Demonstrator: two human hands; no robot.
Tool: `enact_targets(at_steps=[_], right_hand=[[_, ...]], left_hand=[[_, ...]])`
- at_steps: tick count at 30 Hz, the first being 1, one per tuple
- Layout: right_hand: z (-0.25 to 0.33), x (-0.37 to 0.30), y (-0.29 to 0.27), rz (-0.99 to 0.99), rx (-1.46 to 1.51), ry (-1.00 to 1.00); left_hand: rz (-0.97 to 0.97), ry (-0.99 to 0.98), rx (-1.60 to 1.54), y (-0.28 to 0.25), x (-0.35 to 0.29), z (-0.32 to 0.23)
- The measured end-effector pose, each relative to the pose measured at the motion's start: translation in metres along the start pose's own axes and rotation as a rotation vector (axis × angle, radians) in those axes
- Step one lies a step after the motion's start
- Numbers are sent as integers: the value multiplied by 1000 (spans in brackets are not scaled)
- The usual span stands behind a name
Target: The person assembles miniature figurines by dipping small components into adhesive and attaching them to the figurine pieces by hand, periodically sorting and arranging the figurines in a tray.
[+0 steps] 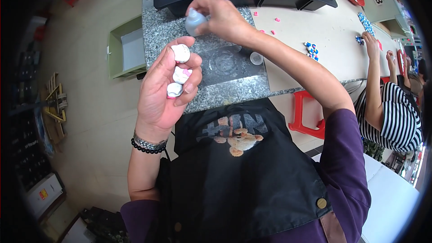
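While the left hand (156, 87), palm up, curls around three rounded white pieces (182, 53), two showing pink, their undersides are hidden. Farther off, the right hand (223, 16) pinches a pale, translucent bottle (194, 23) with a pointed tip; whether it touches the counter (243, 86) is hard to tell. Beyond, the upper edge cuts off a black tray (280, 0).

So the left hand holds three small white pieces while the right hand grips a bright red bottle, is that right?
Not quite: the bottle in the right hand is pale and translucent, not bright red, as the head view shows. The left hand does hold three small white pieces.
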State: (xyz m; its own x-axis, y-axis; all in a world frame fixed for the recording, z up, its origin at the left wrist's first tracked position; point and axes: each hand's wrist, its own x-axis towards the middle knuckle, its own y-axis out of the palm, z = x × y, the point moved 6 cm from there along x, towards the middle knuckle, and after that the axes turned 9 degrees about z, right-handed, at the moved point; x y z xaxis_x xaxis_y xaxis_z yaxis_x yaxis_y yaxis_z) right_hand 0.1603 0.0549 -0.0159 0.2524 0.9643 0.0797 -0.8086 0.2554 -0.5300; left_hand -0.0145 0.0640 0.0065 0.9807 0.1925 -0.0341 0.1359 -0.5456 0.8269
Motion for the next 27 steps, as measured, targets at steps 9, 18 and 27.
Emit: enact_targets(at_steps=[9, 18, 27], right_hand=[[10, -26, -25, -85, -237, -107], [-23, -138, -135, -353, -506, 195], [-31, -161, -141, -468, -438, 244]], left_hand=[[9, -82, -15, 3, 2, 25], [37, -230, 30, 6, 14, 53], [-41, -282, 51, 13, 26, 71]])
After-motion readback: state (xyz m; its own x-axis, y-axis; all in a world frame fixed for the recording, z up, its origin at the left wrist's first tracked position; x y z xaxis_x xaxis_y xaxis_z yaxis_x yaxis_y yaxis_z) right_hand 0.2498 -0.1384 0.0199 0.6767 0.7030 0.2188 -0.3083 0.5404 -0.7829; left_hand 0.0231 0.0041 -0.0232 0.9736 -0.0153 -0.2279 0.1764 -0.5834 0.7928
